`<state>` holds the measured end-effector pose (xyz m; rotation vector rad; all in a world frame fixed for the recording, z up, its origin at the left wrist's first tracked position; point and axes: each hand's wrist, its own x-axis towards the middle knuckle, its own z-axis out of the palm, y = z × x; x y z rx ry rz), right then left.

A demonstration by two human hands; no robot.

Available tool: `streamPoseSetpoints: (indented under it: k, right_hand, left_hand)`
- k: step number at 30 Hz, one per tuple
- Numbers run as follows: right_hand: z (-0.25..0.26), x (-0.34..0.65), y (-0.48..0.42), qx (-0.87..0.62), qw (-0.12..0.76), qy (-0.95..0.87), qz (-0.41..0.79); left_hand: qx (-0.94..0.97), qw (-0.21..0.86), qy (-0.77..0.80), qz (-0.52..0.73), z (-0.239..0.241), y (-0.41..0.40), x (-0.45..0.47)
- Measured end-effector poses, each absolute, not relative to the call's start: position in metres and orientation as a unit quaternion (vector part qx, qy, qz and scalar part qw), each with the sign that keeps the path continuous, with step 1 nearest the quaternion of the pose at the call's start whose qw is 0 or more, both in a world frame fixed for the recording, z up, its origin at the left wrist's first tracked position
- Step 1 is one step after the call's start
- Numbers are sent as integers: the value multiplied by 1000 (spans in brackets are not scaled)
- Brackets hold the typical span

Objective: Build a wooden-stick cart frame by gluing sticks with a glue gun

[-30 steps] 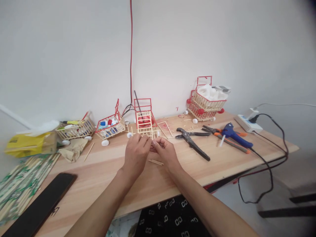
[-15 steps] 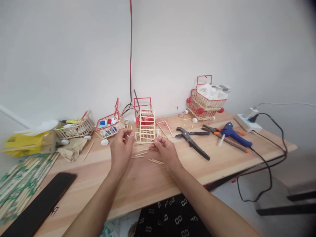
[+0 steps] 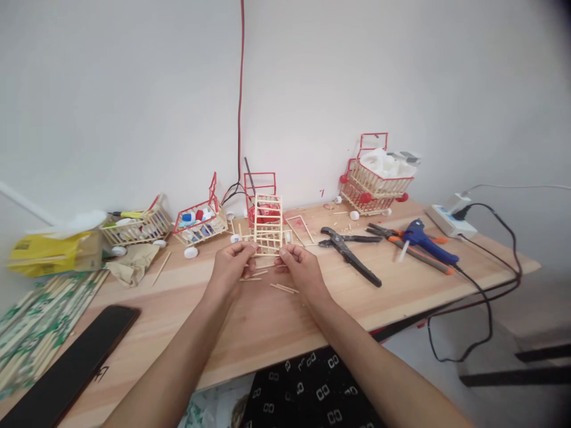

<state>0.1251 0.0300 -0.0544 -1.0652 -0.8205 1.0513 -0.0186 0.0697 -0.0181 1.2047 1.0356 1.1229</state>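
A small frame of pale wooden sticks (image 3: 269, 221), built like a ladder with a slatted lower part, stands tilted up between my two hands. My left hand (image 3: 232, 264) pinches its lower left corner between thumb and fingers. On the other side, my right hand (image 3: 301, 268) grips the lower right corner the same way. Below the frame, several loose cut sticks (image 3: 284, 288) lie on the wooden table (image 3: 263, 333). Right behind it stands a miniature cart with a red handle (image 3: 260, 174), partly hidden by the frame.
More stick carts stand along the wall: a loaded red-trimmed cart (image 3: 377, 187), a cart of bottle caps (image 3: 200, 223) and another cart (image 3: 136, 227). Black cutters (image 3: 352, 258), pliers (image 3: 426, 258), a blue glue gun (image 3: 428, 241) and a power strip (image 3: 450, 221) lie right; a phone (image 3: 75, 362) and wrapped chopsticks (image 3: 49, 327) left.
My left hand has moved right to the frame's lower left corner and now grips it. My right hand stays at the other corner. The view has shifted slightly.
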Motion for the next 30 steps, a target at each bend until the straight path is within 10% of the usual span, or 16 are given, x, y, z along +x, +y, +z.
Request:
streamPoseSetpoints:
  k: [30]
  right_hand:
    - [-59, 127, 31, -508, 628, -369, 459]
  left_hand:
    - [504, 589, 444, 449, -16, 70, -17]
